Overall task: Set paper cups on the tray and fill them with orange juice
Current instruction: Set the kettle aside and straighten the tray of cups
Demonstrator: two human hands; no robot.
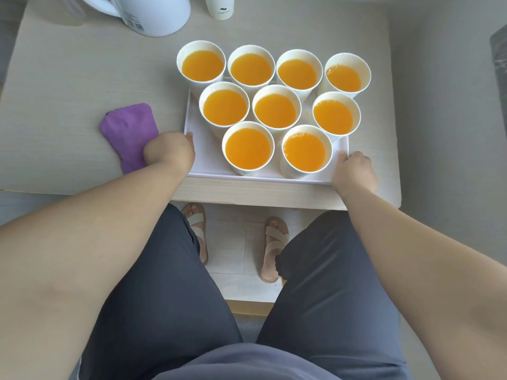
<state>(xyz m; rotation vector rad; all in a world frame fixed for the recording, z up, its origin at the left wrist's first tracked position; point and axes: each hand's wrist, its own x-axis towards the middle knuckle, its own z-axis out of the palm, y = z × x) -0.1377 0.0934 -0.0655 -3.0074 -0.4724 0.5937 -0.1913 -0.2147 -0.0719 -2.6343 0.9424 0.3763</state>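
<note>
Paper cups (275, 111), nine by my count, stand packed together on the white tray (197, 152). Each holds orange juice (248, 149) to a little short of its rim. There are four in the far row, three in the middle and two nearest the person. The tray lies at the near edge of the pale table (68, 78).

Left of the tray I see a purple cloth (129, 127) on the table, just beside the tray's left rim, with its near end hidden behind the left hand. The left hand (168, 153) comes in from the lower left, forearm stretched forward and knuckles up. Its fingers curl down round the tray's left rim close to the near corner, and one fingertip shows over the rim, so I read that as a grip on the tray.

On the tray's other side the right hand (354, 171) does the same. The forearm reaches in from the lower right, the fingers fold round the near right corner, and the thumb lies on the rim just beside the nearest right cup. I cannot tell whether the tray is lifted off the table.

Beyond the tray's far left corner stands a white kettle (153, 12), cut off by the frame's top. The label on its wall carries barcode-like stripes and fine print too small for me to read. To its right, beyond the tray's far edge, a white bottle (219, 6) bears a small dark mark above tiny lettering, also illegible.
</note>
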